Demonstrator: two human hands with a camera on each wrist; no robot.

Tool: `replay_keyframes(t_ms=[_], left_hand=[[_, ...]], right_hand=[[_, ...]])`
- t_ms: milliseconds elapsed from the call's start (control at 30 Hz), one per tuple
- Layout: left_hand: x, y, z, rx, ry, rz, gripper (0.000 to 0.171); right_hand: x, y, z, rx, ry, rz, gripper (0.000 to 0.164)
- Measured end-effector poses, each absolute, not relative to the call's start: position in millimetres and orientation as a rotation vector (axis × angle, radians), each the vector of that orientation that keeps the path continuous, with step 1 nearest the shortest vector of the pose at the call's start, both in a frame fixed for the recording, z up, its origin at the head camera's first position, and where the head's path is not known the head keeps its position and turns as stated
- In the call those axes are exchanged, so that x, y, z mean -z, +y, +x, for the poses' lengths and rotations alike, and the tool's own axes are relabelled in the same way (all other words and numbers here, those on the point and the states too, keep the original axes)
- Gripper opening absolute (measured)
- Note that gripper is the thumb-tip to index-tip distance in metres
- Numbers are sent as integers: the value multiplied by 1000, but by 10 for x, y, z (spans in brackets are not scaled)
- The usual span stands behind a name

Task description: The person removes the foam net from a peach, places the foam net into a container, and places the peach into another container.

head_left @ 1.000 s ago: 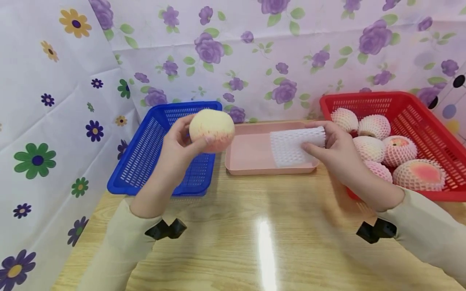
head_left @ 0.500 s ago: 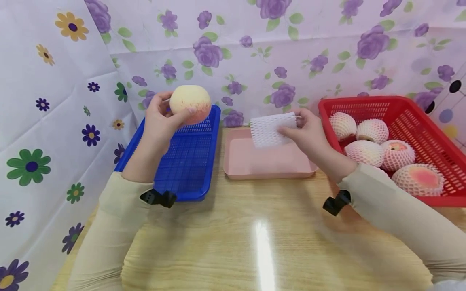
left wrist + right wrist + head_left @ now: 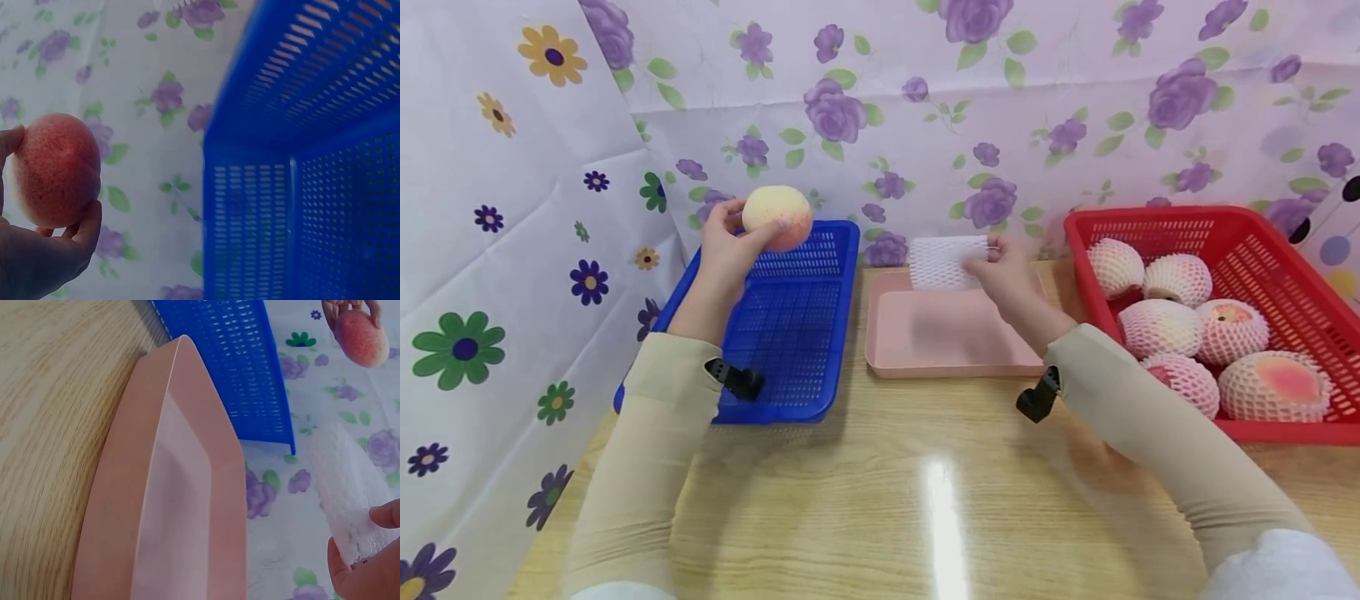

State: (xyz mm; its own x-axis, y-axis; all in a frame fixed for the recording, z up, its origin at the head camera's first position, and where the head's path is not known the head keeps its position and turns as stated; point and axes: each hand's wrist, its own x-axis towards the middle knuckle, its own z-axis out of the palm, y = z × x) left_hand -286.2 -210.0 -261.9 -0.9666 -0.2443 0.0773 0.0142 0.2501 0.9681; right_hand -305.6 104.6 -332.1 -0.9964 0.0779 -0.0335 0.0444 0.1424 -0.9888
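Note:
A peach point(image 3: 778, 215), pale yellow above and red below, is gripped between the thumb and fingers of my left hand point(image 3: 727, 254). The hand holds it in the air over the far part of the blue basket point(image 3: 790, 350). In the left wrist view the peach point(image 3: 59, 169) shows its red, speckled side. My right hand point(image 3: 1011, 279) pinches a white foam net sleeve point(image 3: 946, 262) by its right end. This sleeve hangs flat above the pink tray point(image 3: 955, 371). The right wrist view shows the foam net point(image 3: 350, 487) between thumb and fingers, apart from the peach.
At the right stands a red basket point(image 3: 1225, 218) with several peaches in foam nets, among them a netted peach point(image 3: 1273, 387) near its front. The blue basket stands left of the tray on the wooden table point(image 3: 850, 500). Flowered cloth point(image 3: 917, 150) rises behind.
Both hands have risen and moved left. The peach has gone from beside the tray to over the blue basket's far part; the foam net has lifted off the tray's right side.

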Motion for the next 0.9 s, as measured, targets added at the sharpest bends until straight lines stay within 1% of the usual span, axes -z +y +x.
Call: replay_keyframes(t_ms=[133, 267, 400, 500, 567, 667, 733, 800, 900], left_hand=[[2769, -2214, -2991, 1838, -2275, 318, 69], [2899, -2302, -3084, 1827, -2295, 373, 69], [2999, -2433, -3131, 1738, -2450, 411, 72], [3081, -2519, -3173, 1682, -2566, 413, 76], [3143, -2568, -3215, 1646, -2618, 398, 77], [3226, -2613, -3257, 1576, -2673, 385, 76], [3276, -2631, -3264, 1530, -2702, 383, 75], [3327, -2640, -3255, 1472, -2741, 399, 73], [3411, -2633, -3228, 1401, -2798, 447, 71]], right_hand=[[3425, 933, -3171, -2041, -2371, -185, 44], [3549, 832, -3262, -2026, -2420, -195, 41], [3692, 719, -3339, -1973, -2460, -186, 28], [3761, 665, -3376, -1950, -2473, -198, 25], [3794, 641, -3402, -1944, -2484, -225, 30], [3841, 614, -3445, -1934, -2511, -288, 48], [3880, 601, -3475, -1921, -2535, -318, 55], [3922, 594, -3496, -1892, -2575, -337, 56], [3994, 590, -3505, -1868, -2623, -350, 54]])
